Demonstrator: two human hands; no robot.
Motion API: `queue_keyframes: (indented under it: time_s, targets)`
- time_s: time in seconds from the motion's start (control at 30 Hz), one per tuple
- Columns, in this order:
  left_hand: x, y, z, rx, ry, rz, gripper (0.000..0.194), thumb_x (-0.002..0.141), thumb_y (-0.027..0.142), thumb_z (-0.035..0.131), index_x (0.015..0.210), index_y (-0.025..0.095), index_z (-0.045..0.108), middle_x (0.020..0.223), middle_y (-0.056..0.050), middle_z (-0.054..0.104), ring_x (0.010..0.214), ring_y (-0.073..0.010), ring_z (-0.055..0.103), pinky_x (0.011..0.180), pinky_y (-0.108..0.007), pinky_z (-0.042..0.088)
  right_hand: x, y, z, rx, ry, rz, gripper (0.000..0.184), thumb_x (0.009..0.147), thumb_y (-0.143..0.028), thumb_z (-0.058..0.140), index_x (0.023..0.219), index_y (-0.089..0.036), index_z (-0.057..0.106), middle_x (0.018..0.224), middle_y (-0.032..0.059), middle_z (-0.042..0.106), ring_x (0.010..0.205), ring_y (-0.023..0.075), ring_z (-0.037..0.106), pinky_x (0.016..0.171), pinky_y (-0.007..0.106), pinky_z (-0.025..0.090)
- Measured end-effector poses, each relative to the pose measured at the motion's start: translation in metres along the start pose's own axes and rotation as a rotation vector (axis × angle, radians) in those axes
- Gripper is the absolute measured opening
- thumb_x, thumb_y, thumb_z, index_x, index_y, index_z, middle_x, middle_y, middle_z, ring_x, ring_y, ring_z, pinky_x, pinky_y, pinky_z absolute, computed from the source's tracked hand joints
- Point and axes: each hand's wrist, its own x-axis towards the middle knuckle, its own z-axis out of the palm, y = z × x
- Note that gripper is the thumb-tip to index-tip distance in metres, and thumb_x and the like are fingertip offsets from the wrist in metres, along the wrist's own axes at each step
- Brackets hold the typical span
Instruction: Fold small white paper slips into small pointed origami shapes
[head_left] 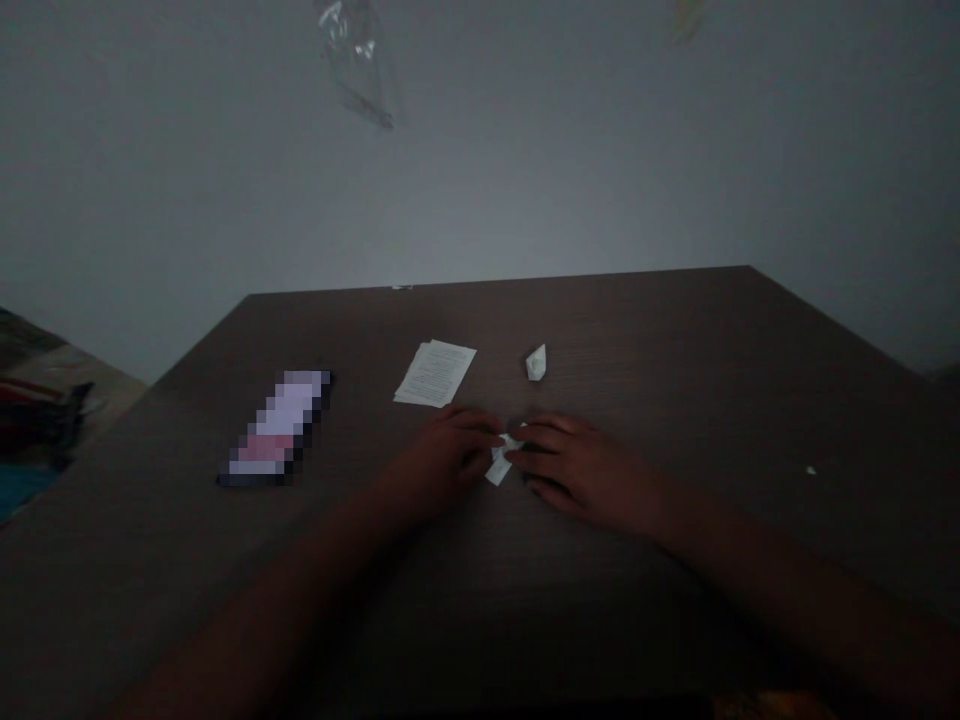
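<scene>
A small piece of white folded paper (498, 470) lies on the table between my hands, partly covered by fingers. My left hand (457, 450) is curled, its thumb and fingertips closed on the paper's left side. Over the right side comes my right hand (574, 460), fingers spread apart and fingertips touching the paper. Just beyond the hands stands a small folded paper boat (536, 363). A stack of printed paper sheets (436, 373) lies to the left of it, beyond my left hand.
A phone (277, 428) with a blurred screen lies at the left on the brown table (645, 340). A tiny white scrap (811, 470) is at the right. Behind the table rises a pale wall (525, 150) with a clear plastic bag (356, 60) on it.
</scene>
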Motion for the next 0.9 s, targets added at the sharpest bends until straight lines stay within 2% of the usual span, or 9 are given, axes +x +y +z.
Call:
queue_keyframes:
  time_s: [0.13, 0.23, 0.33, 0.43, 0.57, 0.77, 0.83, 0.9]
  targets:
    - [0.000, -0.008, -0.004, -0.013, -0.029, -0.031, 0.034, 0.108, 0.015, 0.066, 0.134, 0.027, 0.085, 0.163, -0.007, 0.070, 0.155, -0.0317, 0.058, 0.133, -0.055, 0.046, -0.002, -0.010, -0.003, -0.046, -0.082, 0.037, 0.051, 0.115, -0.046, 0.067, 0.160, -0.022, 0.069, 0.167, 0.0150, 0.067, 0.157, 0.0391, 0.058, 0.127, 0.059, 0.052]
    - [0.000, -0.008, -0.007, -0.013, -0.055, -0.034, 0.037, 0.107, 0.012, 0.066, 0.134, 0.030, 0.086, 0.165, -0.005, 0.069, 0.157, -0.0304, 0.057, 0.135, -0.054, 0.044, -0.003, -0.017, -0.002, -0.062, -0.122, 0.069, 0.064, 0.113, -0.058, 0.068, 0.166, -0.022, 0.064, 0.172, 0.0161, 0.062, 0.161, 0.0435, 0.054, 0.127, 0.063, 0.051]
    - [0.000, -0.007, -0.007, -0.029, -0.047, -0.018, 0.034, 0.107, 0.015, 0.070, 0.134, 0.030, 0.086, 0.164, -0.007, 0.069, 0.157, -0.0318, 0.058, 0.134, -0.058, 0.045, -0.005, -0.021, 0.001, -0.059, -0.122, 0.091, 0.073, 0.110, -0.066, 0.070, 0.168, -0.024, 0.062, 0.176, 0.0164, 0.057, 0.164, 0.0476, 0.049, 0.128, 0.069, 0.048]
    - [-0.001, -0.007, -0.005, -0.041, -0.013, -0.008, 0.030, 0.108, 0.019, 0.072, 0.134, 0.029, 0.085, 0.162, -0.010, 0.070, 0.156, -0.0334, 0.058, 0.133, -0.061, 0.046, -0.005, -0.022, 0.003, -0.041, -0.108, 0.113, 0.073, 0.108, -0.066, 0.073, 0.169, -0.028, 0.061, 0.179, 0.0152, 0.053, 0.166, 0.0493, 0.046, 0.127, 0.073, 0.048]
    - [-0.002, -0.005, -0.002, -0.050, 0.034, 0.008, 0.032, 0.101, 0.021, 0.082, 0.132, 0.028, 0.084, 0.158, -0.011, 0.072, 0.152, -0.0345, 0.062, 0.131, -0.061, 0.047, -0.003, -0.020, 0.003, -0.001, -0.129, 0.127, 0.074, 0.109, -0.064, 0.072, 0.171, -0.026, 0.059, 0.181, 0.0171, 0.049, 0.167, 0.0511, 0.043, 0.127, 0.077, 0.046]
    - [0.000, -0.006, 0.000, -0.037, 0.039, -0.032, 0.029, 0.098, 0.027, 0.090, 0.126, 0.029, 0.084, 0.157, -0.010, 0.072, 0.149, -0.0365, 0.064, 0.129, -0.062, 0.050, -0.003, -0.018, -0.004, 0.001, -0.140, 0.165, 0.071, 0.108, -0.065, 0.073, 0.170, -0.032, 0.061, 0.184, 0.0141, 0.046, 0.169, 0.0513, 0.039, 0.128, 0.074, 0.046]
    - [0.001, -0.006, 0.000, -0.026, 0.036, -0.046, 0.028, 0.097, 0.027, 0.091, 0.124, 0.029, 0.085, 0.157, -0.009, 0.072, 0.148, -0.0363, 0.064, 0.129, -0.061, 0.049, -0.003, -0.023, -0.010, -0.021, -0.112, 0.152, 0.067, 0.109, -0.063, 0.073, 0.166, -0.031, 0.065, 0.184, 0.0146, 0.047, 0.168, 0.0524, 0.040, 0.127, 0.074, 0.046]
    - [0.001, -0.004, -0.001, -0.027, 0.030, -0.056, 0.027, 0.098, 0.025, 0.090, 0.125, 0.027, 0.085, 0.156, -0.010, 0.073, 0.147, -0.0359, 0.065, 0.128, -0.060, 0.050, -0.003, -0.028, -0.015, -0.045, -0.081, 0.139, 0.059, 0.108, -0.059, 0.075, 0.160, -0.030, 0.071, 0.179, 0.0161, 0.053, 0.162, 0.0518, 0.048, 0.123, 0.073, 0.050]
